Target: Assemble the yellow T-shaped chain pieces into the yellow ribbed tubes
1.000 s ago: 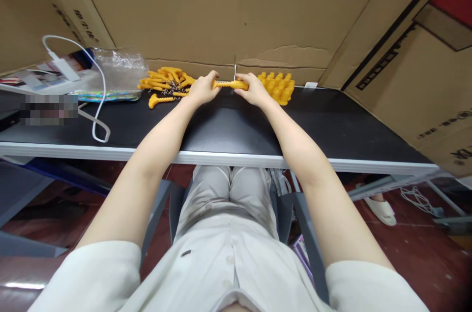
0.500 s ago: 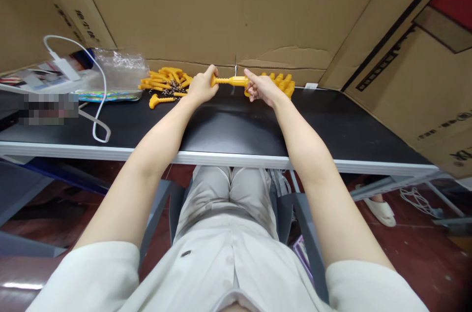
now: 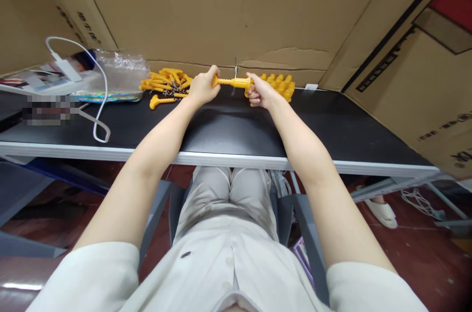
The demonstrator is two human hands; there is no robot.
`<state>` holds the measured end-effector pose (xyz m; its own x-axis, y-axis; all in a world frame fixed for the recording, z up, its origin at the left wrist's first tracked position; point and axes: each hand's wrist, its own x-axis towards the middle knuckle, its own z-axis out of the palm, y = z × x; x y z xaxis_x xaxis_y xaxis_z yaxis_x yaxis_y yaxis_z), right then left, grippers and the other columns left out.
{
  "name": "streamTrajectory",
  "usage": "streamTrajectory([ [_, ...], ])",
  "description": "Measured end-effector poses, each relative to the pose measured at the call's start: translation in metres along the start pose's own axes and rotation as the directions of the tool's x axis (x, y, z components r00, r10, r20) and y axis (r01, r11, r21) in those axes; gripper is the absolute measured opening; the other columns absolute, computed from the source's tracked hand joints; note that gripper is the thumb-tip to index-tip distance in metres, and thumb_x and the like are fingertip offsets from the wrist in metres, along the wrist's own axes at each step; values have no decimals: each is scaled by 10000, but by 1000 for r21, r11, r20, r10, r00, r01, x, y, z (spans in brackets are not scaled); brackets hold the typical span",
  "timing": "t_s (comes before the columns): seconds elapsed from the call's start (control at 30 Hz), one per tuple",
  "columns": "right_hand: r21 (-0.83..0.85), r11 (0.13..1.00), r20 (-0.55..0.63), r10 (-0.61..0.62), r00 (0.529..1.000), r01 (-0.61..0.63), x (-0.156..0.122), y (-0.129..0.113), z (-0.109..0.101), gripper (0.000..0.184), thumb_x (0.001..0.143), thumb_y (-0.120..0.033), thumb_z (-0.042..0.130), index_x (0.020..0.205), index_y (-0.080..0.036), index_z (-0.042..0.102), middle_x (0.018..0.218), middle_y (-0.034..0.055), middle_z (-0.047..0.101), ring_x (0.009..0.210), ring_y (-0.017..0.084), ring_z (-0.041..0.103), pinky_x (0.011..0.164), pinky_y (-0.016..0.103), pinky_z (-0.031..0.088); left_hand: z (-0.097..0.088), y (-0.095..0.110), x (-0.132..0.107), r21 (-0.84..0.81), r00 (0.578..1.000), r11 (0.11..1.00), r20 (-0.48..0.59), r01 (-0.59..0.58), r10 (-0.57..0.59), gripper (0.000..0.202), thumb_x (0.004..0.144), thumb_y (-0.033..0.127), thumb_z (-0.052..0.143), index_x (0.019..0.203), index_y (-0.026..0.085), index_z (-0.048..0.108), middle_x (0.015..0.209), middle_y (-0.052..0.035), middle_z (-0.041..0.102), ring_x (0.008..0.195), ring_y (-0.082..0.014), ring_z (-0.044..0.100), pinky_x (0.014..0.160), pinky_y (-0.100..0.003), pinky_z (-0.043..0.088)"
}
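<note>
My left hand [image 3: 202,86] is closed around the end of a yellow handle, and its ribbed shaft [image 3: 225,82] sticks out to the right. That shaft runs in line into a yellow plastic sleeve [image 3: 240,83]. The sleeve's flanged right end sits in my right hand [image 3: 259,91], whose fingers are curled around it. Left of my left hand lies a pile of yellow handles [image 3: 164,78] with dark metal spirals. One loose yellow handle [image 3: 161,101] lies in front of the pile. Behind my right hand stand several yellow sleeves [image 3: 283,86] in rows, partly hidden.
A black table [image 3: 236,130] with a pale metal edge lies under my hands. Tall cardboard [image 3: 236,12] walls its back and right side. At the left are a clear plastic bag [image 3: 118,73] and a white cable [image 3: 105,90]. A person's foot in a white slipper [image 3: 381,212] shows below right.
My right hand's thumb and fingers have curled in around the sleeve's end. The sleeve has shifted very slightly to the right; my left hand stays almost in place.
</note>
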<state>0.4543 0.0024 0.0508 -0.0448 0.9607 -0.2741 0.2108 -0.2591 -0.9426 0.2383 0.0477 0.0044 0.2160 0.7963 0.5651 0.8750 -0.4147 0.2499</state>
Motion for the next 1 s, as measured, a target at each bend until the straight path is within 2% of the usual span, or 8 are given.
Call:
streamTrajectory([
  [0.1,5,999,34,37,999,-37,3,0,1,623,1131,-680,312,674,-260,371,400,-84,214,362,94,151,377,213,236,-2,2,-1,8,1000,1000,-2,7,-7,523,865,265,562,1379,269,658,1085,-104,785,1111,-354,738,1013,-443,555],
  [0.23,-31,1000,34,-3,999,4,15,6,-1,712,966,-931,446,720,-265,493,409,-81,270,341,100,207,371,234,252,-2,3,-1,-20,1000,1000,0,21,-21,536,858,267,575,1387,283,664,1046,-88,789,1109,-354,739,1000,-439,556],
  [0.37,-34,997,112,-61,992,65,19,9,-7,777,878,-999,496,835,-235,629,539,-2,551,396,136,464,414,260,380,-2,1,-1,-58,1000,998,-17,18,-19,552,854,260,588,1400,290,661,1007,-76,797,1085,-358,750,974,-444,560],
  [0.5,95,981,128,-181,975,169,14,9,-10,569,1013,-781,588,971,-219,662,921,59,773,676,171,712,595,260,535,-3,-2,-1,-47,999,998,-16,40,-41,482,880,258,598,1357,277,667,1039,-92,811,1095,-362,761,963,-439,559],
  [0.57,141,969,123,-222,967,204,12,8,-10,364,1109,-554,577,1022,-209,654,1082,60,783,780,157,747,662,249,550,-3,-2,-1,-41,999,998,-10,40,-41,463,893,267,604,1353,272,662,1057,-96,814,1115,-367,761,967,-441,559],
  [0.67,161,955,104,-266,958,248,10,9,-10,136,1111,-329,611,1053,-208,635,1167,52,773,810,134,760,680,237,554,-3,-1,-1,-36,999,998,5,43,-43,453,907,280,614,1359,266,654,1079,-102,814,1142,-370,759,983,-442,554],
  [0.83,117,953,66,-288,955,279,10,9,-8,162,987,-236,794,1026,-221,638,1080,27,795,747,124,755,694,242,595,-6,3,-3,-36,997,997,27,69,-68,441,937,333,630,1370,253,648,1116,-121,801,1161,-382,747,1004,-451,541],
  [1.0,112,954,53,-284,957,277,10,8,-7,183,1004,-313,800,981,-210,651,1010,37,805,708,121,747,646,222,585,-7,5,-4,-41,998,997,27,59,-58,435,945,413,661,1357,272,647,1066,-99,798,1110,-362,744,996,-428,539],
])
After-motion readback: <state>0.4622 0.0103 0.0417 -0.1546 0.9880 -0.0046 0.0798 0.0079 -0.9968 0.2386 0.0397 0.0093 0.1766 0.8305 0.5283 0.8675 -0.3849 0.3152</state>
